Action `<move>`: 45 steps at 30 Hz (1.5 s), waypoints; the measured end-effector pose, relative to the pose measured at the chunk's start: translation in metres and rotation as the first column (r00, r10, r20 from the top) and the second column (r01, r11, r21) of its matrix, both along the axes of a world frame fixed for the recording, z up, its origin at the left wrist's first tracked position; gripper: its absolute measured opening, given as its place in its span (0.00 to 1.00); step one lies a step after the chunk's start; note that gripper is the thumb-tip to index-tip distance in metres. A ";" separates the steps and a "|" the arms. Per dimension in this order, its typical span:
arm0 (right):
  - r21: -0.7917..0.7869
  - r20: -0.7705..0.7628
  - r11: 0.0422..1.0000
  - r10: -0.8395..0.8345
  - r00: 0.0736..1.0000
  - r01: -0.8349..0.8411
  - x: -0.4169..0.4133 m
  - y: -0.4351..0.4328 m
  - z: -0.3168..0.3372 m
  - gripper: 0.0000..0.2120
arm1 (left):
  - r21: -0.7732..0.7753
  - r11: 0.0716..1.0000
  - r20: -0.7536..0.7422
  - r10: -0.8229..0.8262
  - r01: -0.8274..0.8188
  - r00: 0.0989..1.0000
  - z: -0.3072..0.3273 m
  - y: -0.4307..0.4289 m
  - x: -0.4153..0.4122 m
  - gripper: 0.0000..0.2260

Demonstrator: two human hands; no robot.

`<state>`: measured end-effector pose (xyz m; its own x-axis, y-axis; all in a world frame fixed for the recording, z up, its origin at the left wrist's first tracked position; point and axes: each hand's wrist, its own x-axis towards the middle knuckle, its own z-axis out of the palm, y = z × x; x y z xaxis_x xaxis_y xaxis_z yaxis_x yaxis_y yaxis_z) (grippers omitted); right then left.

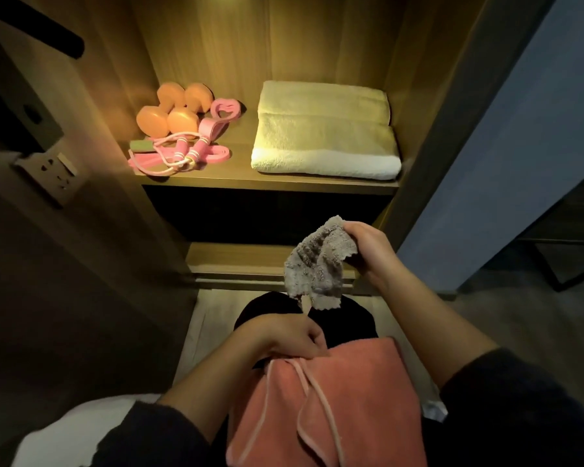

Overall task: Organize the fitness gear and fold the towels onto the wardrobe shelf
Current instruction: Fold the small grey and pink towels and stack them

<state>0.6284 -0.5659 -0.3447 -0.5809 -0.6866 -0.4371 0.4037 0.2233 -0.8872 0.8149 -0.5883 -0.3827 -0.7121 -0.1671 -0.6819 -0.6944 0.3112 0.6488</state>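
Hanging at centre frame, a small grey towel [317,261] is gripped by the right hand [368,247]. The left hand [290,338] is curled at the pink towel [334,399], lower centre; what it pinches cannot be told. 1 folded white towel [324,136] is seen on the shelf [236,182], upper centre.

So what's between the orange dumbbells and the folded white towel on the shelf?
In the head view, a pink heart-shaped grip lies beside the dumbbells; then bare shelf up to the towel.
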 end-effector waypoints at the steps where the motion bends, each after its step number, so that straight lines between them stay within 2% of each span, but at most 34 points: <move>1: 0.010 0.002 1.000 0.008 1.000 -0.008 0.001 0.001 -0.001 0.08 | -0.005 0.999 0.015 -0.044 0.044 0.999 -0.001 0.004 0.003 0.04; 5: 0.036 0.045 0.999 0.025 0.999 -0.027 0.002 0.005 -0.007 0.07 | -0.006 0.969 0.056 -0.244 0.245 0.968 -0.002 0.017 0.009 0.03; 7: 0.040 0.045 0.999 0.031 0.999 -0.033 0.004 0.005 -0.011 0.07 | -0.016 0.962 0.029 -0.271 0.272 0.962 0.000 0.017 0.010 0.04; 9: 0.034 0.028 0.999 0.033 0.999 -0.034 0.006 0.005 -0.015 0.07 | -0.020 0.982 -0.044 -0.188 0.187 0.981 0.004 0.011 0.012 0.07; 11: 0.027 0.014 0.999 0.031 0.999 -0.031 0.007 0.005 -0.017 0.07 | -0.006 1.000 -0.160 0.025 -0.026 0.987 0.006 0.000 0.014 0.11; 14: 0.025 0.020 0.999 0.027 0.999 -0.027 0.004 0.004 -0.019 0.07 | -0.030 0.932 -0.336 0.330 -0.360 0.882 0.007 -0.016 0.013 0.07; 17: 0.017 0.043 0.999 0.026 0.999 -0.027 0.001 0.001 -0.020 0.08 | -0.153 0.810 -0.495 0.432 -0.566 0.753 0.006 -0.030 0.001 0.08; 19: 0.001 0.055 0.999 0.033 0.998 -0.033 0.002 -0.002 -0.019 0.08 | -0.189 0.787 -0.544 0.414 -0.587 0.730 0.008 -0.036 -0.009 0.15; 21: -0.011 0.060 0.999 0.054 0.997 -0.054 0.003 -0.006 -0.017 0.08 | -0.228 0.792 -0.534 0.384 -0.566 0.753 0.010 -0.038 -0.023 0.21; 26: -0.070 0.009 0.993 0.098 0.995 -0.097 -0.001 -0.013 -0.005 0.08 | -0.261 0.754 -0.486 0.436 -0.602 0.757 0.013 -0.055 -0.050 0.07; 29: -0.012 -0.077 0.998 0.053 0.996 -0.054 -0.007 -0.015 0.003 0.10 | -0.239 0.734 -0.487 0.476 -0.636 0.733 0.017 -0.071 -0.051 0.07; 31: 0.019 -0.190 0.994 0.105 0.976 -0.104 -0.012 -0.014 0.008 0.11 | -0.226 0.715 -0.478 0.511 -0.662 0.714 0.021 -0.083 -0.050 0.10; 33: 0.092 -0.420 0.973 0.230 0.878 -0.212 -0.016 -0.011 0.013 0.14 | -0.206 0.703 -0.487 0.529 -0.680 0.695 0.031 -0.095 -0.048 0.14; 34: 0.153 -0.547 0.953 0.301 0.781 -0.260 -0.017 -0.011 0.015 0.17 | -0.213 0.696 -0.505 0.522 -0.685 0.687 0.037 -0.102 -0.045 0.15; 36: 0.325 -0.738 0.900 0.434 0.517 -0.290 -0.020 -0.012 0.018 0.21 | -0.270 0.686 -0.553 0.464 -0.676 0.692 0.049 -0.115 -0.039 0.14; 37: 0.394 -0.781 0.878 0.476 0.404 -0.273 -0.020 -0.014 0.019 0.21 | -0.322 0.684 -0.560 0.421 -0.655 0.714 0.055 -0.121 -0.036 0.12; 38: 0.434 -0.802 0.866 0.498 0.331 -0.249 -0.021 -0.015 0.020 0.20 | -0.389 0.683 -0.545 0.370 -0.618 0.752 0.061 -0.125 -0.033 0.09; 41: 0.459 -0.837 0.870 0.491 0.241 -0.179 -0.020 -0.017 0.022 0.13 | -0.610 0.659 -0.418 0.204 -0.440 0.885 0.071 -0.130 -0.031 0.08; 45: 0.463 -0.873 0.880 0.474 0.115 -0.111 -0.014 -0.016 0.025 0.13 | -0.694 0.601 -0.400 0.137 -0.397 0.906 0.075 -0.126 -0.028 0.09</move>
